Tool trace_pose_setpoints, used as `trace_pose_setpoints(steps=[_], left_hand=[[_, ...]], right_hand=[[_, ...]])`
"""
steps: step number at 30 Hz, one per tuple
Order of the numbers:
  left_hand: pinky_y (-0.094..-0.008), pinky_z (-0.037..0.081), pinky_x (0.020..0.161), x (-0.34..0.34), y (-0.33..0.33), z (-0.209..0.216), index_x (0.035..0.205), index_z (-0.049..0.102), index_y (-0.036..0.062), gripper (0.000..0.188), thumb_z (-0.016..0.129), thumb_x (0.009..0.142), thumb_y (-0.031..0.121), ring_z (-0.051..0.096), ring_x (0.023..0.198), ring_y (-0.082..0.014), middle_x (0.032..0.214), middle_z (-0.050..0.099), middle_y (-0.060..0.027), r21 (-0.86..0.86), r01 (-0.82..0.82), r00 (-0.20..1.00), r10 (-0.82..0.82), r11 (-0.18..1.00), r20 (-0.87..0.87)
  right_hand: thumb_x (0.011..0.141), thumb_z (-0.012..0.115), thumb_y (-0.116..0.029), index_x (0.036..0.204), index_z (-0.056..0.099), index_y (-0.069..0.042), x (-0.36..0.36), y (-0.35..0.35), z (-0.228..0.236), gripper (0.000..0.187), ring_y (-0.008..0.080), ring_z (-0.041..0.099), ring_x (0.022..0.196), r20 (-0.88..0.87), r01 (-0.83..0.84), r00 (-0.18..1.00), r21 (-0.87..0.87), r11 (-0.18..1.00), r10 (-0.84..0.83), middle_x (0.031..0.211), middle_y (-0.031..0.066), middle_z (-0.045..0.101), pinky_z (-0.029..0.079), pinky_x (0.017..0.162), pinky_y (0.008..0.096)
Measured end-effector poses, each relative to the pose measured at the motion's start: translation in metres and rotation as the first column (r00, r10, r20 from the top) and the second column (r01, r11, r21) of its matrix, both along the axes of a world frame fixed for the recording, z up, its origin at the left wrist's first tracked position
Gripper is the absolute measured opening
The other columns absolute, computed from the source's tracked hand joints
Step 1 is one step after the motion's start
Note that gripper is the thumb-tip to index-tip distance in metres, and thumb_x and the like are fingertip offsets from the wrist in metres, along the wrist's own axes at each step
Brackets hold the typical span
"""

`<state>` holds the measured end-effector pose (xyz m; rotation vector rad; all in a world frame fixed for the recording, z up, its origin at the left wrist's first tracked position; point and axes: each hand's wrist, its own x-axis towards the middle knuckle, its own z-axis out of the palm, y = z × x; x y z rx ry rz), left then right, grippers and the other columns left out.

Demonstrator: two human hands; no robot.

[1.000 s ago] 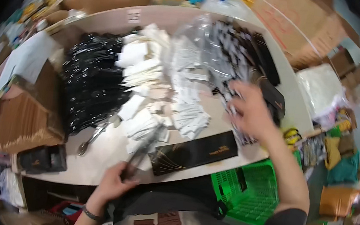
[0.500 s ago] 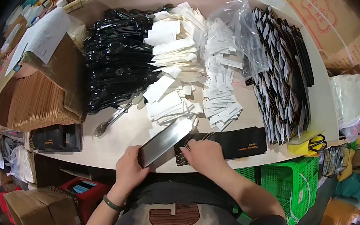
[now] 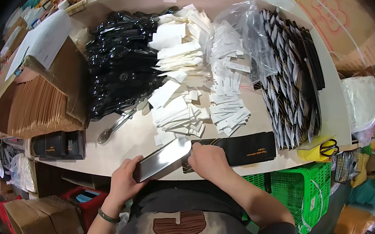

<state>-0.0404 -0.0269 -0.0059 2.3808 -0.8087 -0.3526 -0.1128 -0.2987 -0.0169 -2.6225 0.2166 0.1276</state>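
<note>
My left hand (image 3: 125,177) grips the lower left end of a long shiny metal channel (image 3: 163,158), which is tilted over the table's near edge. Against its upper right end, the fingers of my right hand (image 3: 209,162) are curled closed; what they pinch, if anything, is hidden. Under and beside that hand lie black printed paper sleeves (image 3: 254,148) with gold lettering, fanned to the right. Beyond the channel spreads a heap of white paper packets (image 3: 177,108), and right of it small white slips (image 3: 230,115).
Black wrapped plastic spoons (image 3: 124,58) are heaped at left, with a loose clear spoon (image 3: 113,129) nearby. A carton of brown sleeves (image 3: 44,104) stands far left. Filled black sleeves (image 3: 290,78) line the right, near yellow-wrapped scissors (image 3: 326,148). Green baskets (image 3: 300,191) sit below the edge.
The metal channel and my left hand have shifted left and slightly down. My right hand has moved a little left, and its fingers have curled in at the channel's end.
</note>
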Motion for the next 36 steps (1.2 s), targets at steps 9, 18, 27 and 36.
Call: trace_pose_setpoints(steps=[9, 18, 27, 36], left_hand=[[-0.0437, 0.049, 0.090, 0.033, -0.031, 0.018, 0.130, 0.056, 0.0048, 0.067, 0.083, 0.072, 0.021, 0.059, 0.106, -0.0369, 0.116, 0.061, -0.0163, 0.035, 0.354, 0.918, -0.354, 0.935, 0.178], [-0.0413, 0.047, 0.097, 0.034, 0.037, -0.008, 0.116, 0.065, 0.0051, 0.040, 0.077, 0.078, 0.009, 0.059, 0.109, -0.0363, 0.118, 0.061, -0.0148, -0.254, -0.181, 0.957, 0.230, 0.950, 0.179], [-0.0436, 0.050, 0.089, 0.066, 0.017, -0.014, 0.106, 0.066, 0.0044, 0.028, 0.070, 0.079, 0.004, 0.061, 0.103, -0.0372, 0.112, 0.064, -0.0159, -0.215, -0.165, 0.860, 0.247, 0.963, 0.447], [-0.0463, 0.051, 0.076, 0.088, 0.016, -0.034, 0.098, 0.066, 0.0085, 0.016, 0.064, 0.082, 0.007, 0.061, 0.090, -0.0371, 0.096, 0.063, -0.0137, -0.193, -0.291, 0.887, 0.340, 0.937, 0.311]], right_hand=[[0.081, 0.064, -0.021, 0.081, 0.065, -0.007, 0.023, 0.007, 0.022, 0.015, 0.0338, 0.067, 0.075, -0.010, -0.246, 0.969, -0.004, 0.969, 0.246, 0.080, 0.0150, 0.069, 0.055, 0.068, 0.0464], [0.083, 0.072, -0.016, 0.107, 0.076, -0.015, 0.011, -0.158, 0.012, 0.025, 0.0377, 0.057, 0.117, 0.150, -0.050, 0.985, -0.249, 0.967, 0.090, 0.122, 0.0202, 0.064, 0.046, 0.099, 0.0448], [0.074, 0.063, -0.007, 0.078, 0.065, -0.002, 0.164, -0.053, 0.028, 0.007, 0.0358, 0.063, 0.089, 0.530, -0.413, 0.706, -0.232, 0.881, 0.470, 0.088, 0.0157, 0.065, 0.052, 0.080, 0.0433], [0.075, 0.063, -0.011, 0.077, 0.070, -0.002, 0.167, -0.045, 0.025, 0.011, 0.0293, 0.061, 0.105, 0.223, -0.500, 0.710, -0.508, 0.701, 0.668, 0.095, 0.0102, 0.066, 0.047, 0.094, 0.0449]])
